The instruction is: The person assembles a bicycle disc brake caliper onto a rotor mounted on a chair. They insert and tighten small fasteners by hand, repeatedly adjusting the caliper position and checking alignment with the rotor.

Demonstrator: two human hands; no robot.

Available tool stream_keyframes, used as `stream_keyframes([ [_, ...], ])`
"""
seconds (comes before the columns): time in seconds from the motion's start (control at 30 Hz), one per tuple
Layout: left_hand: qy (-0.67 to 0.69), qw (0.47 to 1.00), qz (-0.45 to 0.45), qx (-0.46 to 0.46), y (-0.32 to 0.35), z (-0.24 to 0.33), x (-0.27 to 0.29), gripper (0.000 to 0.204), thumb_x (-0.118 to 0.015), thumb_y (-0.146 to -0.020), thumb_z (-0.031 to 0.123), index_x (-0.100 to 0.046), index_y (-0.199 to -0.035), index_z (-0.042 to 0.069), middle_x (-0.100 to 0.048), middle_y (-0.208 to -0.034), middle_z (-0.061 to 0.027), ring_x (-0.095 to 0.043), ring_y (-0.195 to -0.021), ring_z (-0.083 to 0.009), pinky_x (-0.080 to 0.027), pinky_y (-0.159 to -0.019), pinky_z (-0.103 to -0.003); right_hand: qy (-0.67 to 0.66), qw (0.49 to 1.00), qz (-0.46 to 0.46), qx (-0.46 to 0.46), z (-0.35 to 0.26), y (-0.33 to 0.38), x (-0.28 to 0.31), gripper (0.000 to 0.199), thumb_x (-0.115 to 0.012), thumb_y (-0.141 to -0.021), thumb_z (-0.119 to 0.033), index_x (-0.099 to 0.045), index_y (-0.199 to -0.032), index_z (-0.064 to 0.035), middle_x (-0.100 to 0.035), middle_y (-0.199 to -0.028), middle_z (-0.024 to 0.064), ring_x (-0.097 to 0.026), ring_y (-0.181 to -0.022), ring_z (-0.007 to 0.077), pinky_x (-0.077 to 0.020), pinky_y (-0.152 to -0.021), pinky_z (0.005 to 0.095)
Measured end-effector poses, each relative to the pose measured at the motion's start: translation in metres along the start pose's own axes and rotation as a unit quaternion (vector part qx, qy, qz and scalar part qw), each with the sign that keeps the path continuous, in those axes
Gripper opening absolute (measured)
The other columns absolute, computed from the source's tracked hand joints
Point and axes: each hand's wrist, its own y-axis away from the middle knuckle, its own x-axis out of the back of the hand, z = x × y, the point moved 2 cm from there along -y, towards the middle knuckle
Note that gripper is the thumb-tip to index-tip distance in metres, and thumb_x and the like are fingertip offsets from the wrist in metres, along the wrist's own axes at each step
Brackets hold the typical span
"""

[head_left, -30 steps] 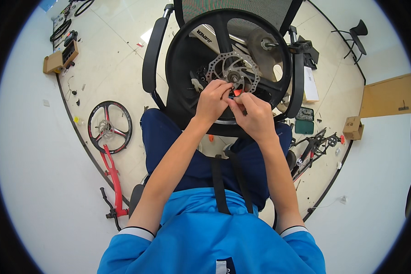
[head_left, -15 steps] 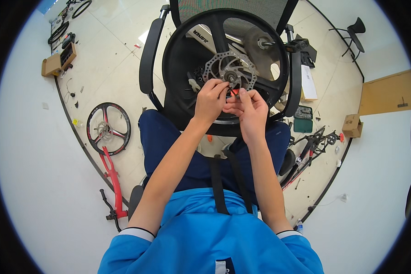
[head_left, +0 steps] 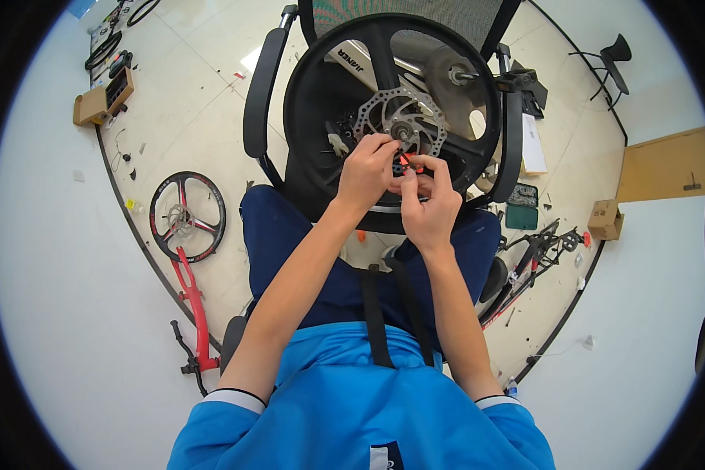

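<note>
A black spoked bicycle wheel (head_left: 291, 117) lies on the office chair in front of me, with a silver brake disc (head_left: 368, 117) at its hub. My left hand (head_left: 364, 171) is closed in a pinch at the disc's lower edge; what its fingertips hold is too small to make out. Close beside it, my right hand (head_left: 429, 205) is closed on a small red-and-black tool (head_left: 406, 162), which is partly hidden by the fingers. Both hands are just below the hub, their fingertips almost meeting.
The office chair (head_left: 265, 106) carries a white frame part (head_left: 354, 63) and loose small parts. On the left floor lie another wheel (head_left: 158, 211) and a red fork (head_left: 198, 313). At right are a green case (head_left: 522, 216), a bicycle frame (head_left: 529, 262) and a cardboard box (head_left: 605, 219).
My right hand has turned and shifted slightly left and down, with its fingers more curled. More of the red-and-black tool shows. My left hand stays near the hub.
</note>
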Motion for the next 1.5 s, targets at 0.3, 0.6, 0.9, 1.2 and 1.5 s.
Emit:
stream_keyframes([
  [0.3, 0.01, 0.998, 0.046, 0.036, 0.004, -0.006, -0.003, 0.019, -0.074, -0.081, -0.002, -0.073, -0.099, 0.0, -0.068, -0.095, -0.0121, -0.069, -0.082, -0.0288, -0.058, -0.071, -0.036, -0.302, 0.926, -0.012, -0.228, -0.013, 0.012, -0.011, 0.018, -0.05, -0.106, -0.006, -0.044, -0.118, 0.0054, -0.073, -0.1, 0.0277, -0.075, -0.097, 0.0318, -0.06, -0.088, 0.0364],
  [0.6, 0.013, 0.999, 0.042, 0.011, 0.004, -0.006, 0.0, 0.024, -0.075, -0.075, -0.007, -0.072, -0.098, -0.002, -0.068, -0.094, -0.0132, -0.069, -0.084, -0.0309, -0.058, -0.072, -0.037, -0.118, 0.957, -0.241, -0.107, 0.0, -0.014, 0.021, 0.02, -0.06, -0.103, -0.007, -0.058, -0.119, 0.0049, -0.075, -0.114, 0.0148, -0.07, -0.104, 0.0128, -0.0539, -0.087, 0.026],
  [0.9, 0.01, 1.0, 0.022, 0.005, 0.003, -0.007, -0.001, 0.029, -0.075, -0.07, -0.006, -0.072, -0.099, -0.004, -0.069, -0.095, -0.0144, -0.068, -0.086, -0.0316, -0.057, -0.075, -0.037, -0.006, 0.905, -0.425, -0.028, -0.001, -0.054, 0.035, 0.025, -0.07, -0.094, -0.004, -0.064, -0.117, 0.0016, -0.077, -0.103, 0.0125, -0.074, -0.096, 0.0189, -0.0548, -0.086, 0.0309],
  [1.2, 0.005, 1.0, 0.017, 0.017, 0.002, -0.005, 0.0, 0.03, -0.078, -0.071, -0.001, -0.074, -0.101, -0.003, -0.069, -0.096, -0.0134, -0.068, -0.086, -0.0306, -0.057, -0.075, -0.036, 0.131, 0.947, -0.208, 0.206, 0.003, -0.03, 0.015, 0.02, -0.077, -0.087, -0.009, -0.059, -0.091, 0.0002, -0.066, -0.084, 0.0145, -0.066, -0.075, 0.0335, -0.0523, -0.065, 0.0391],
  [1.5, 0.003, 0.999, 0.034, 0.037, 0.004, -0.006, 0.001, 0.027, -0.079, -0.073, 0.0, -0.076, -0.1, 0.0, -0.069, -0.094, -0.0109, -0.069, -0.083, -0.0281, -0.057, -0.071, -0.035, -0.035, 0.998, -0.007, 0.049, 0.015, -0.003, -0.021, 0.017, -0.072, -0.092, -0.007, -0.06, -0.082, 0.0005, -0.065, -0.068, 0.0102, -0.066, -0.059, 0.0154, -0.0516, -0.059, 0.0276],
])
